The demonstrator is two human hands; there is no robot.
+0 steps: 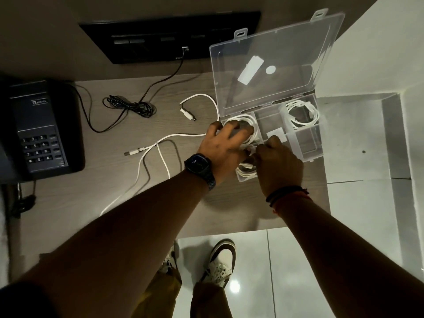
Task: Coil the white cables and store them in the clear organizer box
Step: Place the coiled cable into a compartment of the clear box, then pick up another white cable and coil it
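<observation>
The clear organizer box [307, 143] lies open on the desk, its lid [275, 63] tilted up behind. A coiled white cable [302, 113] fills the far right compartment. My left hand [223, 143] presses spread fingers on a white coil [249, 121] in the far left compartment. My right hand [278, 164] pinches white cable [246, 169] over the near left compartment. Two more white cables lie loose on the desk: a short one [202, 98] by the box and a long one [151, 152] trailing toward the front edge.
A black desk phone [41, 129] sits at the left. A tangled black cord [130, 107] runs to a black wall panel [169, 35]. A small white block [276, 134] sits in the middle compartment. The desk's right edge is just beyond the box, tiled floor below.
</observation>
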